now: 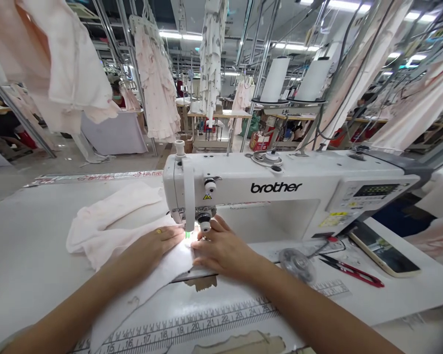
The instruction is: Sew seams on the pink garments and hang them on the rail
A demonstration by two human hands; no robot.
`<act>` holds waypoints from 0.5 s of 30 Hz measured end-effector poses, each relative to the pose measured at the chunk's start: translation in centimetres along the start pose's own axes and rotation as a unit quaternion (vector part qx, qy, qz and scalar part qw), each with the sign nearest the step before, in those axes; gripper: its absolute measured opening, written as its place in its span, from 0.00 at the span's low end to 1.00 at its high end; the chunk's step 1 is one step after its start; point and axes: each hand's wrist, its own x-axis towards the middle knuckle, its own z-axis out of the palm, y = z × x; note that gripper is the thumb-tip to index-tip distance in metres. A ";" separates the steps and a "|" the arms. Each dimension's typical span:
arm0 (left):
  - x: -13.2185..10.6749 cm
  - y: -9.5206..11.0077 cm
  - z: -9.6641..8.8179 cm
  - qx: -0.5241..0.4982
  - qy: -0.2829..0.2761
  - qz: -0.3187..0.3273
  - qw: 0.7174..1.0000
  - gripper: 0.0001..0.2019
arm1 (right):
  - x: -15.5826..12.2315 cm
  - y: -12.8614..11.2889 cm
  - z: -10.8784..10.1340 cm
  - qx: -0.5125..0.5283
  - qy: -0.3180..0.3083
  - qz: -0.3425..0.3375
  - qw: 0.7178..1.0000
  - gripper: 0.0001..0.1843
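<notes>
A white sewing machine (229,182) stands on the table, its needle area lit by a small lamp. Pale pink fabric (110,231) spreads to the left of the needle and hangs toward the front edge. My left hand (164,241), with a ring on one finger, lies flat on this fabric just left of the presser foot. Close to the needle on the other side is my right hand (221,248), its fingers bent together at the fabric's edge. What its fingertips pinch is partly hidden by the machine head and glare.
Red-handled thread snips (354,270), a phone (386,248) and a clear round disc (297,264) lie right of the machine. A printed ruler (206,324) runs along the table front. Thread cones (275,78) stand behind; pink garments (157,78) hang around.
</notes>
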 end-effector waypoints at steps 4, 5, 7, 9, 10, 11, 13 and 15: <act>0.0 0.2 0.0 0.001 0.000 -0.002 1.000 0.26 | 0.0 0.2 0.0 0.015 0.010 -0.012 1.000 0.16; 0.0 0.2 0.0 -0.001 0.001 -0.003 1.000 0.26 | 0.1 0.3 0.0 0.017 0.012 -0.013 1.000 0.16; -0.1 0.2 0.1 -0.005 -0.002 -0.009 1.000 0.27 | 0.1 0.4 0.0 0.016 0.016 -0.014 1.000 0.15; -0.2 0.2 0.2 -0.005 0.000 -0.016 1.000 0.28 | 0.1 0.4 0.0 0.016 0.019 -0.016 1.000 0.15; -0.2 0.3 0.2 -0.002 0.003 -0.018 1.000 0.28 | 0.2 0.4 0.0 0.016 0.018 -0.018 1.000 0.15; -0.2 0.4 0.2 0.003 0.006 -0.017 1.000 0.28 | 0.2 0.5 0.0 0.017 0.018 -0.019 1.000 0.14; -0.1 0.8 0.1 0.016 0.007 -0.007 1.000 0.26 | 0.2 0.5 -0.1 0.020 0.015 -0.019 1.000 0.15; -0.1 0.9 -0.1 0.029 0.007 -0.006 1.000 0.22 | 0.2 0.6 -0.1 0.025 0.013 -0.016 0.999 0.14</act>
